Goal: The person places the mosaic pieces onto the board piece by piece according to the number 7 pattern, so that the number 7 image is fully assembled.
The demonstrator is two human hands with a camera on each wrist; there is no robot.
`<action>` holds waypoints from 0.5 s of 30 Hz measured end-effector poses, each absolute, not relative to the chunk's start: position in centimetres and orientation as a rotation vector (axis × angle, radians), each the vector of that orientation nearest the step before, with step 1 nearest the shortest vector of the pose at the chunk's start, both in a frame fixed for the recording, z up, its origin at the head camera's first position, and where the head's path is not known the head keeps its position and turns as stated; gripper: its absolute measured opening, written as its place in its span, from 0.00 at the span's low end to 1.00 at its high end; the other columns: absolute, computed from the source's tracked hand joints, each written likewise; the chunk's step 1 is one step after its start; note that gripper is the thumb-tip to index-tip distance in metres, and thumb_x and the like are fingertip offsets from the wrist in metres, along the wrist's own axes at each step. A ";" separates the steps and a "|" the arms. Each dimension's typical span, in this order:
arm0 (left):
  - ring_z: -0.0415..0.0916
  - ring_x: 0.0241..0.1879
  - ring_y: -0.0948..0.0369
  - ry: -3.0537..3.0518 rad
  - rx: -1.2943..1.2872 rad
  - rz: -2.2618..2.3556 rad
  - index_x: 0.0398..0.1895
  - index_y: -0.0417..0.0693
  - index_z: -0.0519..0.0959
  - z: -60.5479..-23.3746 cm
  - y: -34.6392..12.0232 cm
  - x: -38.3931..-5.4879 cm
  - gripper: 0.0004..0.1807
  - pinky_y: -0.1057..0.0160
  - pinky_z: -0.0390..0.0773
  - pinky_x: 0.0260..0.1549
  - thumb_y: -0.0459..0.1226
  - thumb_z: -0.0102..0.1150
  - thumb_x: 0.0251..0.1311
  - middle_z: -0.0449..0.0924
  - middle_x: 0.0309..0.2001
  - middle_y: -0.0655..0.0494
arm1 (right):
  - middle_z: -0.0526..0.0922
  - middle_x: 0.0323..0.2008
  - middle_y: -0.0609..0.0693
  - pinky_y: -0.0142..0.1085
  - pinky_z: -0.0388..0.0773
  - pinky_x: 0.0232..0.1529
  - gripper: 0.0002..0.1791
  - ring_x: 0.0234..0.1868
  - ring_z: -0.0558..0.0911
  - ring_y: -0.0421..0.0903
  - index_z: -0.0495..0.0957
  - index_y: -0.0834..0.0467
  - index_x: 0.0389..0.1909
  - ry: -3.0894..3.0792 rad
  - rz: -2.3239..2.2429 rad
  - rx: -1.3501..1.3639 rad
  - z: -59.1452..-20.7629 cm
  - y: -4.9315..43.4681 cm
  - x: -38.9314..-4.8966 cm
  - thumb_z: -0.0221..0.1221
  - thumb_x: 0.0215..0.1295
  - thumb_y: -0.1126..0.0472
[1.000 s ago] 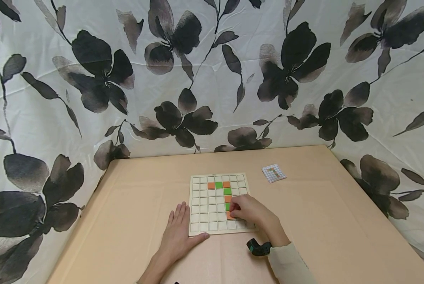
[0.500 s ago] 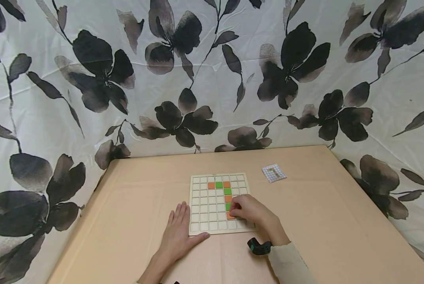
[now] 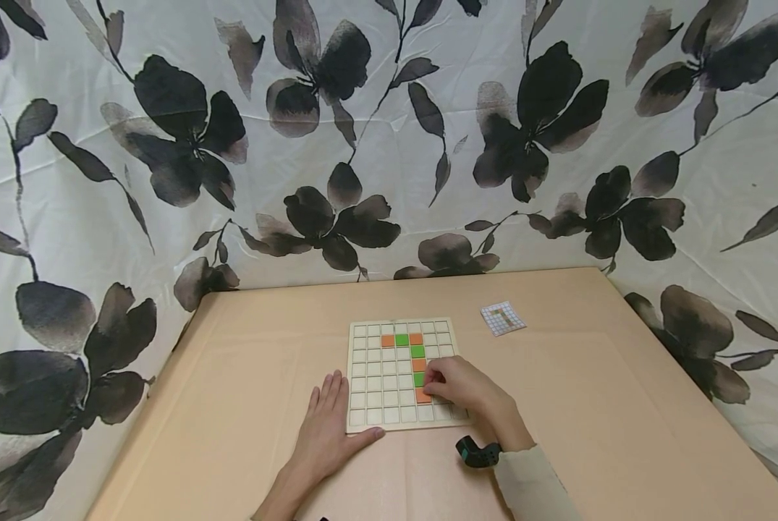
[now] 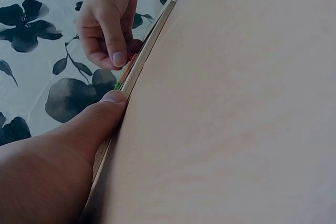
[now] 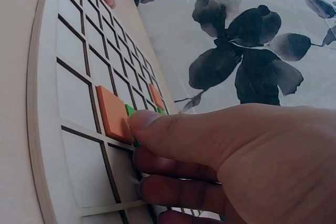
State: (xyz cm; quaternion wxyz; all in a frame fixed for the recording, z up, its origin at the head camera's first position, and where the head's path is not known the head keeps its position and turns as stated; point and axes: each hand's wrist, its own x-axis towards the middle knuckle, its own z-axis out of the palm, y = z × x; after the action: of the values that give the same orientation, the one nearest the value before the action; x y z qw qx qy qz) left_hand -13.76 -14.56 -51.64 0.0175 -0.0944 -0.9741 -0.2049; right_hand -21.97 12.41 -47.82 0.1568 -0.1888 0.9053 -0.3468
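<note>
A pale square grid board (image 3: 378, 427) lies on the table, with orange and green square tiles in some of its cells. Against its left edge rests my left hand (image 3: 326, 434), fingers straight and spread, thumb (image 4: 113, 97) along the near edge. My right hand (image 3: 463, 391) is over the board's right half, fingers curled. Its thumb and forefinger pinch the edge of the lowest orange tile (image 5: 113, 115), seen close in the right wrist view. A green tile (image 3: 419, 379) sits just above that tile, partly behind the thumb in the right wrist view.
A small card (image 3: 502, 318) printed with a coloured grid pattern lies beyond the board to the right. The wooden table (image 3: 623, 405) extends around the board. A floral cloth (image 3: 415, 166) hangs behind its far edge. A black wrist device (image 3: 478, 453) is on the right arm.
Hardly anything differs. My right hand shifts very slightly to the right, staying at the lowest orange tile; my left hand keeps its place at the board's edge.
</note>
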 end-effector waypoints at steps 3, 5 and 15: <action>0.48 0.79 0.42 -3.023 -0.291 -0.653 0.75 0.30 0.57 -51.6 -14.5 -13.7 0.65 0.41 0.49 0.78 0.73 0.57 0.51 0.52 0.78 0.36 | 0.79 0.25 0.42 0.29 0.73 0.29 0.06 0.29 0.75 0.40 0.81 0.51 0.28 2.612 -0.987 -0.523 -47.4 12.6 -21.9 0.67 0.64 0.60; 0.49 0.79 0.41 -3.012 -0.295 -0.662 0.75 0.29 0.57 -51.6 -14.5 -13.6 0.65 0.41 0.50 0.77 0.73 0.58 0.51 0.53 0.78 0.35 | 0.79 0.26 0.42 0.29 0.73 0.30 0.05 0.29 0.75 0.40 0.81 0.51 0.29 2.632 -0.980 -0.517 -47.1 12.8 -21.8 0.66 0.65 0.60; 0.50 0.79 0.42 -3.014 -0.281 -0.660 0.74 0.30 0.58 -51.4 -14.5 -13.7 0.65 0.42 0.52 0.77 0.73 0.60 0.49 0.55 0.77 0.36 | 0.82 0.29 0.44 0.31 0.75 0.33 0.03 0.30 0.75 0.41 0.84 0.53 0.34 2.697 -0.972 -0.430 -45.8 13.3 -21.6 0.63 0.68 0.59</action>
State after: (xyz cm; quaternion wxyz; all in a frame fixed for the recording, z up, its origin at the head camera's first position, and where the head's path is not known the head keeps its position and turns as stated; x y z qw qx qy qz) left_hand -13.66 -14.49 -51.44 0.0218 -0.0906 -0.9726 -0.2131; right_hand -21.62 13.26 -45.83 0.1211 -0.1472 0.9235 -0.3328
